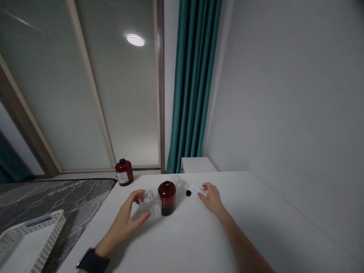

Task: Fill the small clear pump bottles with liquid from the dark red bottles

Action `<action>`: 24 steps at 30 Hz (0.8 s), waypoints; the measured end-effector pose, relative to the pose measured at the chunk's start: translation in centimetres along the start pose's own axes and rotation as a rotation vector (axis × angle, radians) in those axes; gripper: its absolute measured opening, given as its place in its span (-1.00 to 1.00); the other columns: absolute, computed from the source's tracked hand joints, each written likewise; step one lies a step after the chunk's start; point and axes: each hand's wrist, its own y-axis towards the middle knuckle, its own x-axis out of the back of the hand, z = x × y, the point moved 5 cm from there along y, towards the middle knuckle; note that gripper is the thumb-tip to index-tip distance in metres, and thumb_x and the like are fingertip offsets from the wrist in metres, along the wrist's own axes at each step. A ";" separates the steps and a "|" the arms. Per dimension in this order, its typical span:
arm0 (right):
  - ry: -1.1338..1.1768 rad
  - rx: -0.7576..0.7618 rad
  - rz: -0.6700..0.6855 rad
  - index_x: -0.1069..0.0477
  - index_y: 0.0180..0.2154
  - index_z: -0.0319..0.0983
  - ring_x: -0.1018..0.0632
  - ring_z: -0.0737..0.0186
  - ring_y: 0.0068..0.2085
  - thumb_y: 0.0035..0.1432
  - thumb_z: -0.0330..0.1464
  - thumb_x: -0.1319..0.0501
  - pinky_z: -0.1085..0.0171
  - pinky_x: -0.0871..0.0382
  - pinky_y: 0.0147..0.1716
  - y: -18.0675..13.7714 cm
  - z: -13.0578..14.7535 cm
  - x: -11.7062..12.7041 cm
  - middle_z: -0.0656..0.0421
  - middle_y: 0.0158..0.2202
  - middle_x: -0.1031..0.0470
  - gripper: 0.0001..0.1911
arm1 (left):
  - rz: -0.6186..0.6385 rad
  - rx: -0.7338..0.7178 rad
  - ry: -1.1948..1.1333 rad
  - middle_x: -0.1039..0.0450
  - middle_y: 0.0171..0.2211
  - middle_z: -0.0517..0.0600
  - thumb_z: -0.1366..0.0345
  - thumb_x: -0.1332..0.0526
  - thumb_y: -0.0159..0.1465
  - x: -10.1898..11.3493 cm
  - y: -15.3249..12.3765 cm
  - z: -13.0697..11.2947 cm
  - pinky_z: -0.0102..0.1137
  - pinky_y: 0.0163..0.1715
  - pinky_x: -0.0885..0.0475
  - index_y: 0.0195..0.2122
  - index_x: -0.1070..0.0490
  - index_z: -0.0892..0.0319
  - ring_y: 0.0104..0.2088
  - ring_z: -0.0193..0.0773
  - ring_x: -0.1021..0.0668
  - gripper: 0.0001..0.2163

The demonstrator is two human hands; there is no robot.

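Observation:
My left hand curls round a clear square bottle, with the thumb on its near side and the fingers at its left. Right beside that bottle stands an amber bottle, upright and without a cap. A second clear bottle is partly hidden behind the amber one. On the table to the right, a small black cap lies by itself. My right hand pinches a slim, whitish see-through tube between thumb and fingers; its exact kind is too small to make out.
Another amber bottle, black-capped and labelled, stands at the back left of the white table. A white perforated basket is at the lower left, beyond the table edge. A white cabinet and green curtain are behind.

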 end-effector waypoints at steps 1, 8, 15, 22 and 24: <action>-0.007 -0.003 0.011 -0.38 -0.19 -0.18 -0.50 -0.01 -0.16 0.01 -0.40 -0.30 0.07 -0.31 -0.09 -0.1 -0.1 -0.2 0.13 -0.28 -0.51 -0.74 | -0.002 -0.007 0.012 -0.46 -0.01 0.12 0.20 -0.29 0.15 0.0 0.0 0.1 -0.14 -0.05 -0.49 0.06 -0.29 0.15 -0.09 0.00 -0.54 -0.55; 0.010 -0.034 0.018 -0.34 -0.27 -0.16 -0.52 0.04 -0.22 -0.03 -0.46 -0.28 0.14 -0.32 -0.15 0.0 -0.4 -0.7 0.19 -0.34 -0.50 -0.76 | -0.001 -0.055 0.079 -0.44 -0.04 0.10 0.20 -0.28 0.17 -0.2 0.0 0.6 -0.14 -0.06 -0.49 0.09 -0.25 0.15 -0.11 -0.02 -0.53 -0.53; 0.136 -0.052 -0.086 -0.32 -0.26 -0.15 -0.55 0.06 -0.24 -0.03 -0.41 -0.23 0.12 -0.40 -0.18 0.6 0.5 0.6 0.19 -0.34 -0.50 -0.78 | -0.027 -0.145 0.138 -0.45 -0.08 0.08 0.22 -0.28 0.20 -0.2 -0.1 0.4 -0.17 -0.10 -0.51 0.11 -0.23 0.14 -0.15 -0.07 -0.54 -0.54; 0.310 0.018 -0.219 -0.33 -0.22 -0.18 -0.54 0.08 -0.20 0.17 -0.26 -0.16 0.10 -0.44 -0.13 -0.4 5.9 3.8 0.13 -0.28 -0.48 -0.85 | -0.012 -0.216 0.214 -0.40 -0.03 0.11 0.24 -0.31 0.19 0.0 -0.3 -0.2 -0.10 -0.02 -0.47 0.15 -0.19 0.12 -0.06 -0.01 -0.52 -0.48; 0.354 0.072 -0.217 -0.36 -0.21 -0.18 -0.53 0.10 -0.19 0.19 -0.29 -0.17 0.11 -0.43 -0.12 -1.4 8.2 4.5 0.13 -0.26 -0.47 -0.87 | 0.019 -0.236 0.207 -0.37 -0.02 0.11 0.27 -0.30 0.18 0.0 -0.4 -0.7 -0.09 0.00 -0.46 0.16 -0.17 0.11 -0.04 0.00 -0.50 -0.46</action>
